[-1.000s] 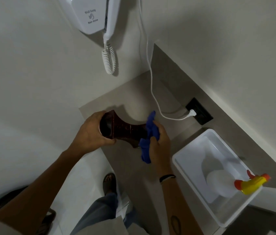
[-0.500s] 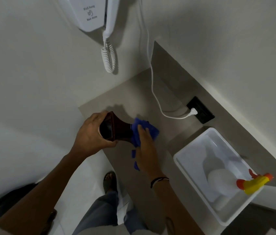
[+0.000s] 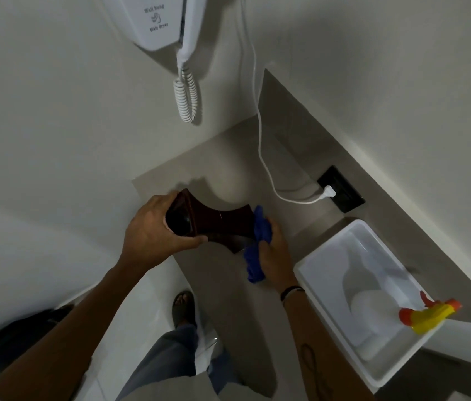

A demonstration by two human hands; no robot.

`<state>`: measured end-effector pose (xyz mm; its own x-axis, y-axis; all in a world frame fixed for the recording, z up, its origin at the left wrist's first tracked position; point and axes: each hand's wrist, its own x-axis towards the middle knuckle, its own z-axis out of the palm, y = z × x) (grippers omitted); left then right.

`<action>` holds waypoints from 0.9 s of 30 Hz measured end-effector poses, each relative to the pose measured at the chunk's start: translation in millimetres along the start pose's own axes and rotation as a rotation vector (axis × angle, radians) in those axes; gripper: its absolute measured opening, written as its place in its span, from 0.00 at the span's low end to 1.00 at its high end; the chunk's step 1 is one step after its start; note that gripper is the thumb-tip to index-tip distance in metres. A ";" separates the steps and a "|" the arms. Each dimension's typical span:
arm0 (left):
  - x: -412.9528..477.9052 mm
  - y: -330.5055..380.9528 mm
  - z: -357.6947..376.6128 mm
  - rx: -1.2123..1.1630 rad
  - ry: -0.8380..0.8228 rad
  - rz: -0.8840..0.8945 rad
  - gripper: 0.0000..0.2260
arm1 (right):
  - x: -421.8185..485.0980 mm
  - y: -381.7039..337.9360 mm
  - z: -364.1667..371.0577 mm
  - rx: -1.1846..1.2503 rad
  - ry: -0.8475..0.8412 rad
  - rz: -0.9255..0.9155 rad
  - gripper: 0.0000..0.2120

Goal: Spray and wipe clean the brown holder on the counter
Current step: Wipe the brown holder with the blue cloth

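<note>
The brown holder (image 3: 217, 222) is dark and glossy with a flared shape. It lies tilted on its side over the beige counter (image 3: 228, 157), its open mouth facing me. My left hand (image 3: 156, 230) grips the holder's mouth end. My right hand (image 3: 275, 253) is closed on a crumpled blue cloth (image 3: 257, 247) pressed against the holder's far base end. The white spray bottle (image 3: 373, 308) with a yellow and orange trigger (image 3: 428, 314) lies in the white tub at the right.
A white plastic tub (image 3: 324, 256) sits on the counter to the right. A wall-hung hair dryer (image 3: 159, 21) with a coiled cord (image 3: 186, 95) hangs above, its cable plugged into a black socket (image 3: 341, 189). My sandalled foot (image 3: 183, 306) stands on the floor below the counter edge.
My right hand slid the blue cloth along the holder, first toward the mouth end, then back out to the base end. My left hand kept its grip.
</note>
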<state>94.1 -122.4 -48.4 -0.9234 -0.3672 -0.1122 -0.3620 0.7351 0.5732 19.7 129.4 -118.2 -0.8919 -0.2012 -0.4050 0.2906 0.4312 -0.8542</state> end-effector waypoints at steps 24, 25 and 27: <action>5.6 18.6 -3.3 0.025 -0.120 0.128 0.39 | -59.0 -58.6 51.0 -0.063 -0.221 -0.493 0.37; 5.3 18.0 -3.0 0.036 -0.123 0.135 0.41 | -62.4 -52.0 56.9 -0.158 -0.256 -0.560 0.39; 3.3 15.8 -5.2 0.054 -0.112 0.114 0.41 | -50.4 -34.8 49.5 -0.316 -0.276 -0.563 0.40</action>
<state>86.0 -115.0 -35.5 -0.9662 -0.2164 -0.1403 -0.2579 0.7989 0.5434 71.7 81.0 -84.2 -0.7444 -0.6669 -0.0330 -0.3414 0.4226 -0.8396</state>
